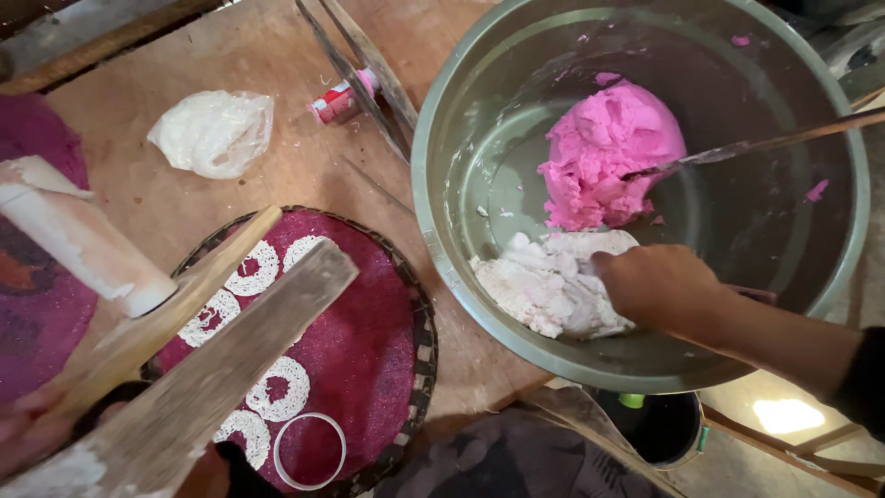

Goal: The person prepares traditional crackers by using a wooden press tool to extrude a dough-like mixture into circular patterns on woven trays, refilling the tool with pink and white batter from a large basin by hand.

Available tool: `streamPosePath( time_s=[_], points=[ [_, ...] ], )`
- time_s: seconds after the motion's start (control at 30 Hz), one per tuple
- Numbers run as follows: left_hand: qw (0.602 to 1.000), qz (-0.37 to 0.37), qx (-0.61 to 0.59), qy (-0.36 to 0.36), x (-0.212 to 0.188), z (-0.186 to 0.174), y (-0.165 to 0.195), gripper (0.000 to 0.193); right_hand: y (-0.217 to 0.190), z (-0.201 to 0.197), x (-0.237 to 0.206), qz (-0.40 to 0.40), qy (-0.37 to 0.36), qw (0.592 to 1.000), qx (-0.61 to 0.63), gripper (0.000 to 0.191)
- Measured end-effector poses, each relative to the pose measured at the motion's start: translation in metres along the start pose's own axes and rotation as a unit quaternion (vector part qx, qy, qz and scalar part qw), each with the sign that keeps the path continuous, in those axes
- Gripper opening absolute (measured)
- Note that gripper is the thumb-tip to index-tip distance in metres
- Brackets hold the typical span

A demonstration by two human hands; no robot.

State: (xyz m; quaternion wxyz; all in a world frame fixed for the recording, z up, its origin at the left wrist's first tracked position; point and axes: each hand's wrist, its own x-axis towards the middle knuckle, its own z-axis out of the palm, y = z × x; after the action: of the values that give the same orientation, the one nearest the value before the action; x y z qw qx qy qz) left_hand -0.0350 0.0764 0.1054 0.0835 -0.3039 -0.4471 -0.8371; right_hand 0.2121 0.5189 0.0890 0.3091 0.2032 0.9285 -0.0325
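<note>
Wooden worktop [277, 55] below me: my right hand [659, 286] digs into white dough [544, 286] inside the metal basin [442, 138], fingers closed on it, while my left hand [28, 424] clamps a wooden press [221, 350] over the round tray [369, 341].

Your bowl [442, 231] sits right of the woven tray [419, 360].
Two dough lumps lie inside it, one [608, 152] behind the other [544, 281]; rings [253, 269] lie on the tray.

The white dough [551, 284] is a soft, lumpy mass at the bottom of the metal basin [442, 231], touching the smooth pink dough [608, 152] behind it.
</note>
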Motion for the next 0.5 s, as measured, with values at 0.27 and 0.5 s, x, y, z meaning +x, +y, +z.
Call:
streamPosePath(
  time_s=[0.27, 0.5],
  points=[
    [0.999, 0.031, 0.022, 0.006, -0.001, 0.009, 0.001, 0.018, -0.036, -0.018, 0.006, -0.061, 0.067, 0.995, 0.041, 0.026],
    [0.986, 0.102, 0.13, 0.013, -0.011, 0.053, -0.008, 0.019, -0.027, -0.043, -0.066, 0.012, -0.041, 0.999, 0.012, 0.034]
  ],
)
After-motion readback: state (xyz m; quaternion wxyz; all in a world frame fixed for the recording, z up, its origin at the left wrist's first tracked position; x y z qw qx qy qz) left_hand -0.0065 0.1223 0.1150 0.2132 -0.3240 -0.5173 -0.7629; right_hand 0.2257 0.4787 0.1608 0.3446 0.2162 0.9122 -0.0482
